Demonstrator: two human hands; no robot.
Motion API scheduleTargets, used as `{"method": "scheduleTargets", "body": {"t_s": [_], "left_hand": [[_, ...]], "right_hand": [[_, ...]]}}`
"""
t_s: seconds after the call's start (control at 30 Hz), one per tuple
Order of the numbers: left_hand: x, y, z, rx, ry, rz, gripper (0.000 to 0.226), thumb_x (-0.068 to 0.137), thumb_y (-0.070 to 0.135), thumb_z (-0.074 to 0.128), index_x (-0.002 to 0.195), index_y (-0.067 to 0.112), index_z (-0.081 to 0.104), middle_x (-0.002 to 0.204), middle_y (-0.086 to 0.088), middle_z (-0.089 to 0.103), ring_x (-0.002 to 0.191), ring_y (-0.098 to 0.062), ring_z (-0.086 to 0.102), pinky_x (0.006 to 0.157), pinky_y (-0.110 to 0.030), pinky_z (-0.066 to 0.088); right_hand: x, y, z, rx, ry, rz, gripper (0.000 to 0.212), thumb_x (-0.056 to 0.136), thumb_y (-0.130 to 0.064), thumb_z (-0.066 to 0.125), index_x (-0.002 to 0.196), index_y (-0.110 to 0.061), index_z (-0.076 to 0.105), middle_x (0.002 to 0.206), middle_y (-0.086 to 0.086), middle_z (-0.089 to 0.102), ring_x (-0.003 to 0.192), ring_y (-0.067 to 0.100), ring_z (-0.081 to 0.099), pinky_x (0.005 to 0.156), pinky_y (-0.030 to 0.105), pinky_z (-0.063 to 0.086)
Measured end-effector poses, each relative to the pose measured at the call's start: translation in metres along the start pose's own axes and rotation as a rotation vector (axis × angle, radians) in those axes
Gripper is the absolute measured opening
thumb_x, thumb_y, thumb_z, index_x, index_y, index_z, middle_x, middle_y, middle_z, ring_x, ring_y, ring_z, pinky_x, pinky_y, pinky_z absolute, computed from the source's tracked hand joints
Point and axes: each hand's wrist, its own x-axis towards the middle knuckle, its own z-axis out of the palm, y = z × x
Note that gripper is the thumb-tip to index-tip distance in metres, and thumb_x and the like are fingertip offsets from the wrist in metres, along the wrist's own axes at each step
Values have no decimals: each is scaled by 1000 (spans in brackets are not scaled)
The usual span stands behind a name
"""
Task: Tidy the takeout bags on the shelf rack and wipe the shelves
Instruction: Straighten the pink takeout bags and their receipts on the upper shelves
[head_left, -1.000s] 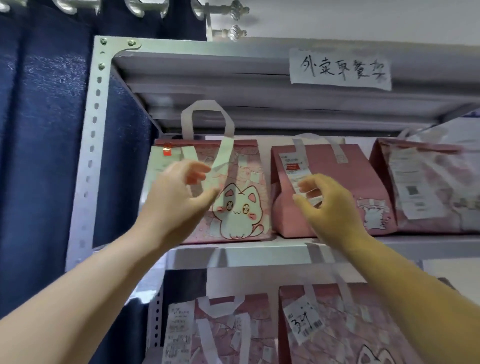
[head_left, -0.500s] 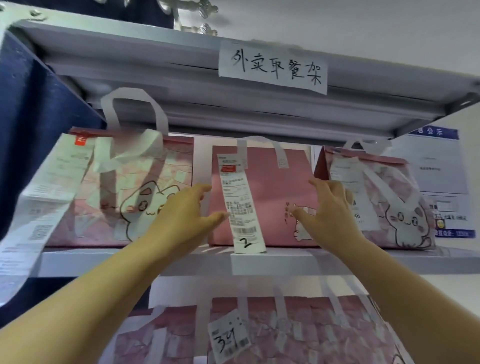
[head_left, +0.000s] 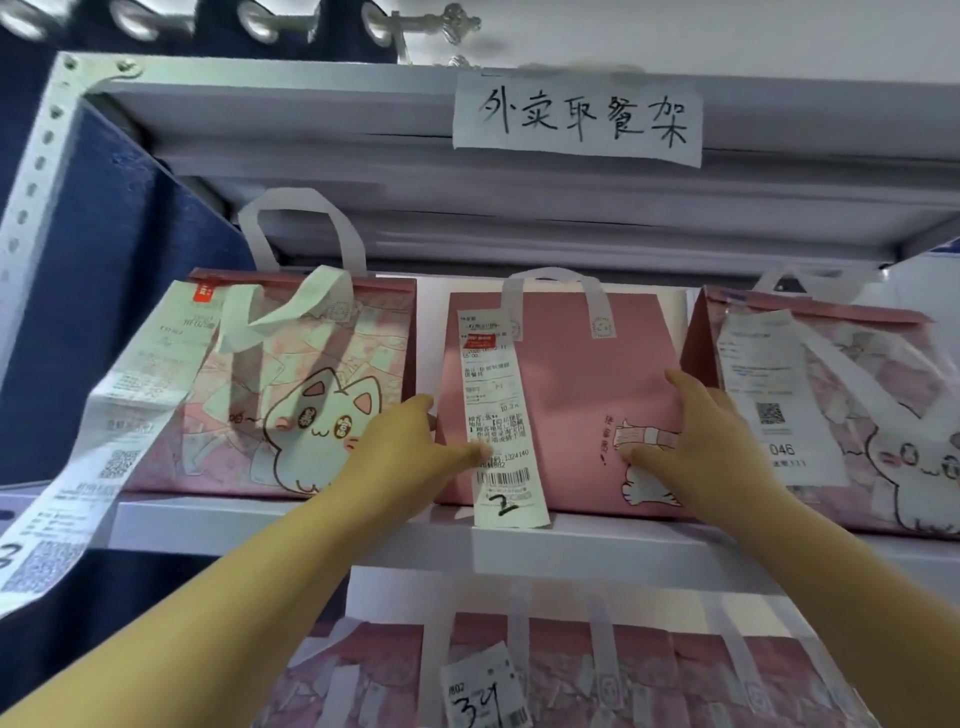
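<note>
Left hand's fingers (head_left: 422, 406) are reaching into the gap at the left edge of the middle takeout bag (head_left: 571, 384), while the thumb is pressing on the front over a printed receipt (head_left: 496, 415), so the left hand (head_left: 410, 447) is pinching that edge; right hand's fingers (head_left: 681, 382) are curling round the bag's right edge, thumb lying on the front beside a small cat drawing, so the right hand (head_left: 714, 441) is gripping the other side; both bare forearms are stretching up from the bottom corners.

The plain pink bag is standing upright at the middle of the shelf (head_left: 311, 525), its base near the front edge; its receipt, marked with a handwritten 2, is hanging down past that edge.

Just to the left, a patterned cat bag (head_left: 291, 410) is sitting at the shelf's left end, one white handle upright and one flopped forward; a long receipt (head_left: 104, 452) is trailing from it off the left front corner.

At the right end, a third pink bag (head_left: 872, 415) is carrying a slip (head_left: 763, 395) reading 046.

A handwritten paper label (head_left: 576, 124) is sticking to the front edge of the shelf above; more pink bags (head_left: 649, 675) are lining the shelf below, one tagged 324; a dark blue curtain (head_left: 114, 322) is hanging behind the rack's left post (head_left: 31, 171).
</note>
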Motion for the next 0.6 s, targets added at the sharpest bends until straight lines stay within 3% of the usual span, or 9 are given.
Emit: {"method": "scheduleTargets", "body": {"t_s": [0.07,0.2,0.37,0.6], "left_hand": [[-1,-1,1,-29,-2,10,33,72,40,76,95,24,60,91,12,70,77,-6,67,64,-32,58],[-8,-1,3,-88,19,91,20,74,30,76,88,30,63,92,17,71,72,6,66,58,-17,54],[-10,-3,3,-100,34,101,25,73,34,76,94,34,63,106,8,66,92,-12,65,78,-37,55],[-12,0,2,-125,46,111,24,75,29,75,97,31,64,102,12,69,88,-9,67,77,-36,57]], "right_hand": [[-3,3,1,11,38,-25,86,70,-32,76,141,-25,27,133,8,41,118,27,43,93,41,39],[-8,8,1,85,79,-6,87,69,-28,78,141,-26,29,136,5,40,118,24,44,92,40,39],[-8,9,1,104,89,-30,86,69,-24,78,141,-25,31,133,4,41,115,22,44,85,33,34],[-7,11,3,98,87,-41,86,68,-25,78,140,-26,32,132,4,43,113,19,44,84,29,32]]}}
